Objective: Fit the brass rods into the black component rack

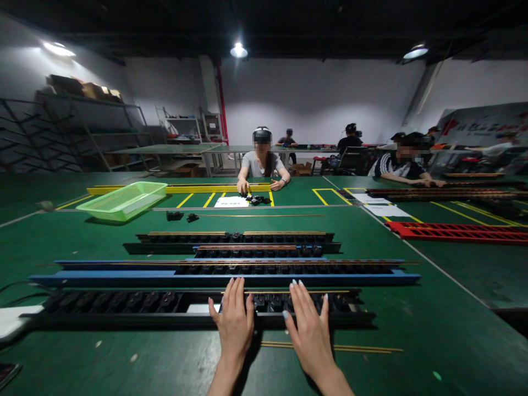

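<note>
My left hand point(234, 319) and my right hand point(307, 324) lie flat, fingers stretched out, on a long black tray point(124, 308) filled with small black parts at the near edge of the green table. Both hands hold nothing. Their fingertips reach a thin brass rod point(268, 292) along the tray's far rim. Beyond it lies a long blue tray point(82, 278) with more black parts, then two more black trays point(235, 239). Thin brass rods point(358, 348) lie on the table to the right of my right hand.
A green plastic basket point(124, 201) stands at the far left. A person point(263, 165) sits opposite, handling black parts beside a white sheet point(231, 202). A red tray point(457, 232) lies at right, where other people sit. A white object point(10, 322) lies at the left edge.
</note>
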Tool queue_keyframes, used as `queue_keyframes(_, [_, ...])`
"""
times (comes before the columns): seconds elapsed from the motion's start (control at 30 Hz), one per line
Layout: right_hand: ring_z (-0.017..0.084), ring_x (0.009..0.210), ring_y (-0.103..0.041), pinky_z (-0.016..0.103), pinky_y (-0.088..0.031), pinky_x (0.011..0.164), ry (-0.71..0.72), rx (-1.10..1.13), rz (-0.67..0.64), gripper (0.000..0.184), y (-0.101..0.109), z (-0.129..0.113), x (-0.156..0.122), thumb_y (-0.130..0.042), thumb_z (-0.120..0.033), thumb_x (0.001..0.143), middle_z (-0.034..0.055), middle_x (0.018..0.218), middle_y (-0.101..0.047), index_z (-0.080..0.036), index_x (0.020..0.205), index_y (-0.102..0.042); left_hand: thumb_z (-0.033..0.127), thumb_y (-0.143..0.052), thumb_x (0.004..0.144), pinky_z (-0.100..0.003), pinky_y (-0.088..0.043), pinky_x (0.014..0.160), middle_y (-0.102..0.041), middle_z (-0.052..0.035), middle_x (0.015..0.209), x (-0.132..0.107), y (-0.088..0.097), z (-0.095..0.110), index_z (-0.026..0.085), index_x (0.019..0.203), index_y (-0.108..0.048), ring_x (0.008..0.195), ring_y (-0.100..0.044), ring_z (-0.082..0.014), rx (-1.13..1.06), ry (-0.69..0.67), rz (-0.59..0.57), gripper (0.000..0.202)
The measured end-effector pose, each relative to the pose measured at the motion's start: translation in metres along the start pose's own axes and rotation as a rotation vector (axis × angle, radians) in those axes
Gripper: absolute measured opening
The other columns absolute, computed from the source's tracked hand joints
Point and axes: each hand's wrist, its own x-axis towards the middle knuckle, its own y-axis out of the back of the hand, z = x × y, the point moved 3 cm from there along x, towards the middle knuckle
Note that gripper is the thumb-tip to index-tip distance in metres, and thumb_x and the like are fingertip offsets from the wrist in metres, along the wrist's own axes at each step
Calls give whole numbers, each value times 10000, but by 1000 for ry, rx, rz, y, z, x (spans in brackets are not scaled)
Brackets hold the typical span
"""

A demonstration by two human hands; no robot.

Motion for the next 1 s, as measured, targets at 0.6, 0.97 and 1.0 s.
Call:
queue_keyframes(0.6, [238,1352,-376,600,-60,1128,-6,6,8,587,-1,1,0,-328,-378,974,101,1463,-404,-217,1505,-136,273,-406,923,-540,-42,1120,-654,-91,1209,3,-1,-16,204,1244,-562,1163,-552,-226,5,67,23,363])
queue_keyframes(0.97, [244,1350,-379,616,-93,1122,-5,11,9,603,-1,1,-1,-336,-380,970,94,1465,-402,-220,1507,-111,240,-377,932,-541,-15,1128,-488,-125,1406,8,8,-7,224,1484,-182,1275,-468,-253,-5,95,93,586])
queue_keyframes(1.0, [243,1350,-379,614,-93,1123,-5,11,8,602,-1,1,-1,-336,-379,970,94,1465,-402,-220,1507,-113,231,-376,930,-533,2,1132,-492,-122,1404,7,8,-4,226,1485,-179,1276,-468,-245,-17,70,87,589])
